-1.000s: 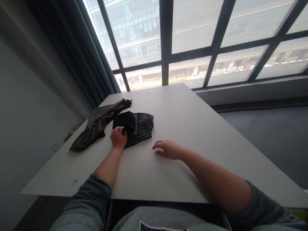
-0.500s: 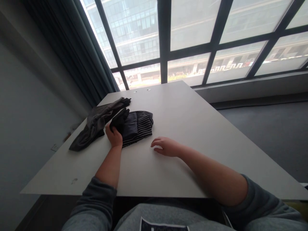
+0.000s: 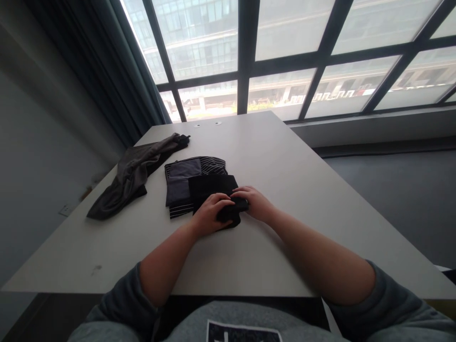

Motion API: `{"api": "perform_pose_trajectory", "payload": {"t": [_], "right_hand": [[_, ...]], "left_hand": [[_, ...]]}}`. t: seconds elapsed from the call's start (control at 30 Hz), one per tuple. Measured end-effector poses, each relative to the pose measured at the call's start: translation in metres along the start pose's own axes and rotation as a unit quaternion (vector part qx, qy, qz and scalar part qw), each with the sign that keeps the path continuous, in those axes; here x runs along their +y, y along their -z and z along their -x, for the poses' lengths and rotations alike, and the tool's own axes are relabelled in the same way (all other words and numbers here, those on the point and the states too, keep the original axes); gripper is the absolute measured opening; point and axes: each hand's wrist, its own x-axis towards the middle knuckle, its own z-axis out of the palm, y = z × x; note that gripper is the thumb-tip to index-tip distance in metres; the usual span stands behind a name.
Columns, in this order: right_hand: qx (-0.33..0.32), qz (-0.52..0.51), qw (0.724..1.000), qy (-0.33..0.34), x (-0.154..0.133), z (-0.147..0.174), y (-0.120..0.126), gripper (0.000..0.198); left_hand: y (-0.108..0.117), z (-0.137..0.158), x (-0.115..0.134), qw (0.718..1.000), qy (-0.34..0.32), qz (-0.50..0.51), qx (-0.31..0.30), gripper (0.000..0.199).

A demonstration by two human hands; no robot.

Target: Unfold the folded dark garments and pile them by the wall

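Observation:
A folded black cloth garment (image 3: 212, 184) lies partly over the right front of a striped black-and-white garment (image 3: 214, 164). On the striped one rests a folded dark grey cloth (image 3: 178, 183). My left hand (image 3: 212, 214) grips the near edge of the black garment, fingers on top and thumb low at the front. With bent fingers, my right hand (image 3: 254, 203) holds the same garment by its right end, close to the left fingertips. What kind of garment the black one is, I cannot tell.
A crumpled dark grey garment (image 3: 130, 173) lies along the left side of the white table (image 3: 295, 190). Beyond the far edge are windows (image 3: 281, 90), with a dark curtain (image 3: 117, 71) at the left. Two small round fittings sit near the far edge.
My left hand has brought the black garment right and nearer, off the dark grey cloth's left side. My right hand, empty before, has moved onto its right end. The view has shifted slightly.

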Motion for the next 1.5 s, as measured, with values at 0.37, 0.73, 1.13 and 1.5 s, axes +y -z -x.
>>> {"api": "perform_pose_trajectory", "payload": {"t": [0.37, 0.73, 1.13, 1.5], "right_hand": [[0.25, -0.245, 0.93, -0.117, -0.031, 0.003, 0.036, 0.009], [0.083, -0.505, 0.836, -0.2, -0.047, 0.029, 0.085, 0.035], [0.188, -0.444, 0.781, -0.397, 0.047, 0.002, 0.097, 0.023], [-0.001, 0.011, 0.993, -0.12, 0.012, 0.006, 0.063, 0.032]], "left_hand": [[0.009, -0.001, -0.024, 0.959, 0.21, -0.142, 0.126, 0.065], [0.047, 0.008, -0.025, 0.907, 0.219, -0.077, 0.351, 0.015], [0.064, 0.008, -0.052, 0.909, 0.376, -0.155, 0.088, 0.03], [0.047, 0.006, -0.022, 0.991, 0.075, -0.109, -0.026, 0.034]]}}
